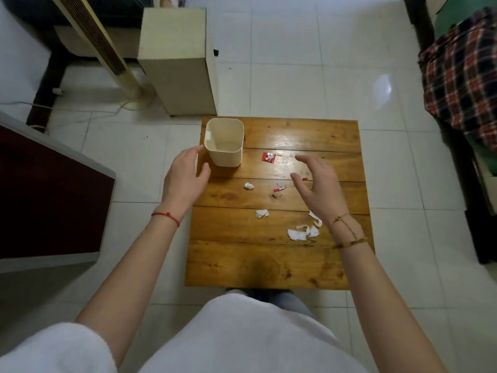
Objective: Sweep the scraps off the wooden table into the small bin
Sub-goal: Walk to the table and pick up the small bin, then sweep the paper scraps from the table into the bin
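A small cream bin point(224, 142) stands upright and empty at the far left corner of the wooden table point(277, 254). My left hand point(185, 179) hovers just left of the bin, fingers spread, holding nothing; its fingertips are close to the bin's wall. My right hand point(318, 184) is open above the table's right half, fingers apart. Scraps lie scattered: a red wrapper point(268, 157) right of the bin, a white ball point(248, 186), small red and white bits point(279, 187), a white piece point(261, 213), and torn white paper point(302, 232) near my right wrist.
A beige cabinet point(177, 63) and a tower fan point(107, 49) stand on the tiled floor beyond the table's left corner. A dark red surface point(48, 192) lies at left. A plaid cloth point(462, 68) hangs over furniture at right.
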The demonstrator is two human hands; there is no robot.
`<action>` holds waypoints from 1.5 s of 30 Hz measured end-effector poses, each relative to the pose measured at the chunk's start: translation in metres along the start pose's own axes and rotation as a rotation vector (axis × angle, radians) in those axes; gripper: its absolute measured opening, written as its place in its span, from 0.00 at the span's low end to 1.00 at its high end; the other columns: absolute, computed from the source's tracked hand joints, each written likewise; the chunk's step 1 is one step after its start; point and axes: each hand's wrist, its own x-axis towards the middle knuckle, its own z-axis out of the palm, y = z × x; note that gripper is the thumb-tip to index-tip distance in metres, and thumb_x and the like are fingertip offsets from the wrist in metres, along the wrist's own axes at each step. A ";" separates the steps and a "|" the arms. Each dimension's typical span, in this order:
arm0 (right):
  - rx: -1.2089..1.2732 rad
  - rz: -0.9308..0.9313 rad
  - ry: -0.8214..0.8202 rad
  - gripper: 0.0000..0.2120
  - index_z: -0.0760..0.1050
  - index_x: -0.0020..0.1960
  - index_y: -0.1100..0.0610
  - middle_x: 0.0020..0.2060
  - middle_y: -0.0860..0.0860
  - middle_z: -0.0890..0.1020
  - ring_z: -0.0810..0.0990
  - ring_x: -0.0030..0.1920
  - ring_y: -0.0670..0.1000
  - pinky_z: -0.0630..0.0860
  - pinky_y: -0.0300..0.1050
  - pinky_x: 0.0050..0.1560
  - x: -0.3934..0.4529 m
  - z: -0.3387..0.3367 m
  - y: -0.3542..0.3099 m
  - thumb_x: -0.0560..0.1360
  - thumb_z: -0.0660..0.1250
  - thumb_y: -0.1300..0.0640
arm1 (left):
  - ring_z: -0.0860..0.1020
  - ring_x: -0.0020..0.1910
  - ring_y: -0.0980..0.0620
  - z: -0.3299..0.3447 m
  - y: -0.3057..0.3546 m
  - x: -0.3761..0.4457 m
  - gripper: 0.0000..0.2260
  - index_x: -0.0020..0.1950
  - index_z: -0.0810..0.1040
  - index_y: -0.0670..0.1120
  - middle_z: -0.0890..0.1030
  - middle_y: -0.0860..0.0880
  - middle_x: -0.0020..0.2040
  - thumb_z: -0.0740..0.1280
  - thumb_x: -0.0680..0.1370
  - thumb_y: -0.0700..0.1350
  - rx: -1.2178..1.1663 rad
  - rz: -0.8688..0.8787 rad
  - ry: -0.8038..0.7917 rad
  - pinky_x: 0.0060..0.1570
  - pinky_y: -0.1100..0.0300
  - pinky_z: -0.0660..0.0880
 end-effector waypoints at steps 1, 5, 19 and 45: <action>-0.011 0.004 -0.012 0.18 0.70 0.67 0.53 0.63 0.49 0.76 0.69 0.66 0.49 0.67 0.48 0.68 0.010 0.005 0.003 0.79 0.62 0.50 | 0.73 0.68 0.46 0.009 -0.005 0.018 0.21 0.72 0.69 0.49 0.74 0.47 0.70 0.63 0.79 0.49 -0.024 -0.046 -0.011 0.61 0.52 0.73; -0.042 0.007 -0.025 0.18 0.70 0.67 0.54 0.62 0.50 0.76 0.69 0.66 0.50 0.66 0.48 0.68 0.050 0.026 0.018 0.78 0.62 0.50 | 0.73 0.68 0.43 0.046 -0.030 0.081 0.23 0.73 0.67 0.47 0.73 0.45 0.70 0.64 0.79 0.50 -0.080 -0.225 -0.081 0.61 0.50 0.73; -0.080 0.022 -0.117 0.18 0.70 0.66 0.55 0.61 0.52 0.76 0.71 0.64 0.52 0.68 0.49 0.66 0.123 0.117 0.080 0.78 0.63 0.52 | 0.76 0.61 0.40 0.153 -0.098 0.181 0.22 0.71 0.68 0.42 0.76 0.41 0.65 0.62 0.79 0.48 -0.258 -0.532 -0.240 0.56 0.52 0.75; -0.026 0.146 -0.154 0.19 0.69 0.67 0.56 0.60 0.53 0.77 0.72 0.63 0.53 0.69 0.49 0.65 -0.015 0.112 0.111 0.78 0.63 0.53 | 0.77 0.63 0.44 0.141 -0.035 -0.004 0.21 0.71 0.69 0.45 0.76 0.44 0.66 0.65 0.78 0.43 -0.601 -0.719 -0.204 0.59 0.47 0.78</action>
